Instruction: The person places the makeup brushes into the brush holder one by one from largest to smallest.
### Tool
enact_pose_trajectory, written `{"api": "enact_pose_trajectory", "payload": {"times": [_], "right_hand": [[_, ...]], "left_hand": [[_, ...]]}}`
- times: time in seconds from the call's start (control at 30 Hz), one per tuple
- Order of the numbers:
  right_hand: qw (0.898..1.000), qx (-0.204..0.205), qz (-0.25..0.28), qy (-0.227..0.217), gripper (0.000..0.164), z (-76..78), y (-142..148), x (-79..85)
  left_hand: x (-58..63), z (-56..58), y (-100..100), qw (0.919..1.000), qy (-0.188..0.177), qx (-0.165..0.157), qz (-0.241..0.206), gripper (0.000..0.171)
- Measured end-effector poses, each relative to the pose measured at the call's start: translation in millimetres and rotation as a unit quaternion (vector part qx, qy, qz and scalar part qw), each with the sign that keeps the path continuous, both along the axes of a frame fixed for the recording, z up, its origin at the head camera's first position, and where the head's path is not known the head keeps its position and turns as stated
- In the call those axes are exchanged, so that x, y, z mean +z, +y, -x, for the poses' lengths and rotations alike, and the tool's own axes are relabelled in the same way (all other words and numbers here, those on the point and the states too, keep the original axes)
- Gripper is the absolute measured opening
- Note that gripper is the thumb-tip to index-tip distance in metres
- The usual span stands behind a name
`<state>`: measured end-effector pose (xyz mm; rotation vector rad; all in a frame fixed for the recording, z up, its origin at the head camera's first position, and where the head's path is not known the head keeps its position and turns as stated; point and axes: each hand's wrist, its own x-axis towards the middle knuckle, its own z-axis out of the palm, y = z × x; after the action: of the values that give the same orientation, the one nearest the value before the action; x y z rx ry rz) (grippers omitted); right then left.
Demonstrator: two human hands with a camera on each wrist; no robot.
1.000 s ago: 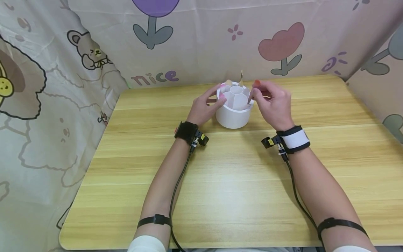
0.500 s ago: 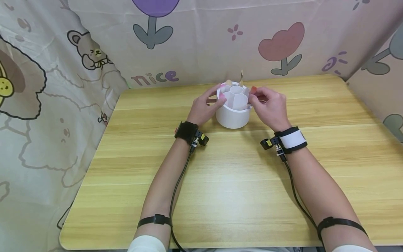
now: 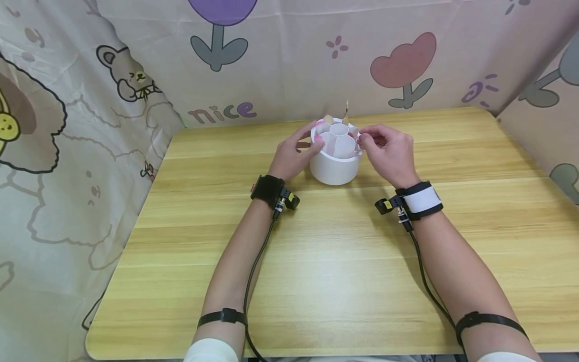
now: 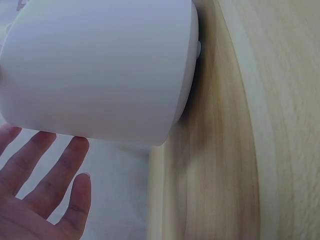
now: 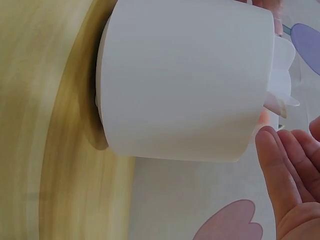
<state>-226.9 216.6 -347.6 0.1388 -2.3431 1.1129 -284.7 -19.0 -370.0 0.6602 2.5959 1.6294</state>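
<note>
A round white desk organizer (image 3: 334, 168) with inner dividers stands towards the back of the table. My left hand (image 3: 294, 155) holds its left side, thumb over the near rim; in the left wrist view the fingers (image 4: 65, 167) touch the outer wall. My right hand (image 3: 390, 153) is at the right rim, fingers loosely bent with nothing seen between them. Just inside that rim, in the right wrist view, is a small orange end (image 5: 264, 117), mostly hidden by the wall. A rounded tan tip (image 3: 328, 119) and a thin gold-and-dark tip (image 3: 346, 114) stick up at the back.
The organizer sits on a light wooden table (image 3: 289, 276), close to its back edge. Behind the table hangs a printed curtain (image 3: 289, 65) with flowers. Cables (image 3: 427, 279) run from the wrist cameras along both forearms.
My right hand has moved left and slightly down, lowering the orange-ended item into a right compartment, and its fingers have let go. The left hand has stayed on the organizer.
</note>
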Motion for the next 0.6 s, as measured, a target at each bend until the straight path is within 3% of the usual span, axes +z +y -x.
{"api": "enact_pose_trajectory", "payload": {"times": [0.6], "right_hand": [[1.0,-0.003,0.015,0.008,0.031,-1.9,3.6,3.2]], "left_hand": [[0.0,0.3,-0.1,1.0,0.003,-0.001,0.001,0.062]]}}
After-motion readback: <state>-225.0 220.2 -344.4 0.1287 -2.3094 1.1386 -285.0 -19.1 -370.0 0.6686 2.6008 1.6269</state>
